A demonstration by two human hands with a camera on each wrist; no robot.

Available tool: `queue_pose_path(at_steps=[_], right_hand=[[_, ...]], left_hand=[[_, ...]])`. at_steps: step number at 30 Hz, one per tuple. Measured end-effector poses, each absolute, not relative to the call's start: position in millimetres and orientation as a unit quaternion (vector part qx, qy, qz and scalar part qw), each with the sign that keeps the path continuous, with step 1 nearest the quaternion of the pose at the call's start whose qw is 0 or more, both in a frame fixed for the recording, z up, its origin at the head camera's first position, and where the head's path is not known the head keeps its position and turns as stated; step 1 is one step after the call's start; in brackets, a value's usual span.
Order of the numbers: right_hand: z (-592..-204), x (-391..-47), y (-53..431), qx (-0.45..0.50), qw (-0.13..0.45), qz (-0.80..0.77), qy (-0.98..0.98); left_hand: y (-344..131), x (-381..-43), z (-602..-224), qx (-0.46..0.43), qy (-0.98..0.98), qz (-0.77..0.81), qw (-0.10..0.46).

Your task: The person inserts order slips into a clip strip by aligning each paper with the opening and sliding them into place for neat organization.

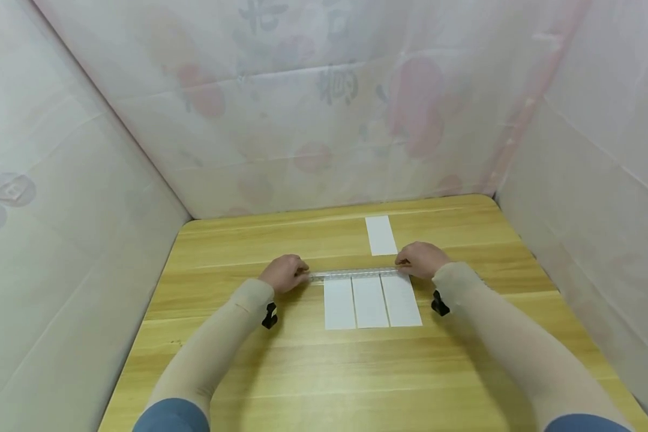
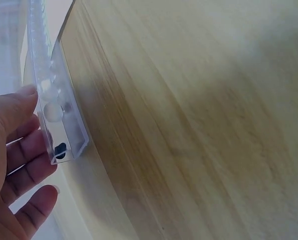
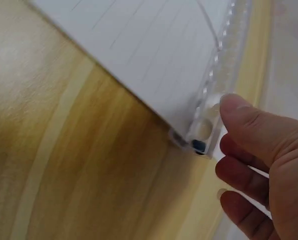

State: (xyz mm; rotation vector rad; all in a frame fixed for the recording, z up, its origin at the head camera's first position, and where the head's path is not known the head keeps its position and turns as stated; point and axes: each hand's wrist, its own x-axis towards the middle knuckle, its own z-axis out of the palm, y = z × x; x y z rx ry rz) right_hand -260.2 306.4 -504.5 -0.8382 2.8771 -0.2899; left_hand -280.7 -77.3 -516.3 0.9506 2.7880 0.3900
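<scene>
A long clear plastic binding strip point(image 1: 351, 273) lies crosswise along the far edges of three white paper sheets set side by side: a left sheet point(image 1: 339, 305), a middle sheet point(image 1: 371, 303) and a right sheet point(image 1: 402, 301). My left hand point(image 1: 285, 273) pinches the strip's left end, thumb on one side and fingertips on the other. At the opposite end my right hand point(image 1: 422, 260) pinches it likewise. Round holes and a dark spot show at the strip's end point(image 2: 58, 117) in the left wrist view. Faint lines mark the sheet point(image 3: 133, 45) in the right wrist view.
Another white sheet point(image 1: 381, 235) lies farther back on the wood-grain table point(image 1: 324, 378), just beyond the right hand. Pale printed sheeting point(image 1: 302, 120) walls in the table at the back and both sides.
</scene>
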Motion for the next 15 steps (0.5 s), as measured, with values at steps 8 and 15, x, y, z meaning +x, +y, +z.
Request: queue_pose_path(at_steps=[8,15], right_hand=[[-510,-269,304,-0.313,0.074,-0.097,0.942],[-503,-268,295,-0.309,0.098,-0.071,0.943]], left_hand=[[-67,-286,-514,0.305,0.934,0.154,0.108],[-65,-288,-519,0.298,0.933,0.167,0.111]])
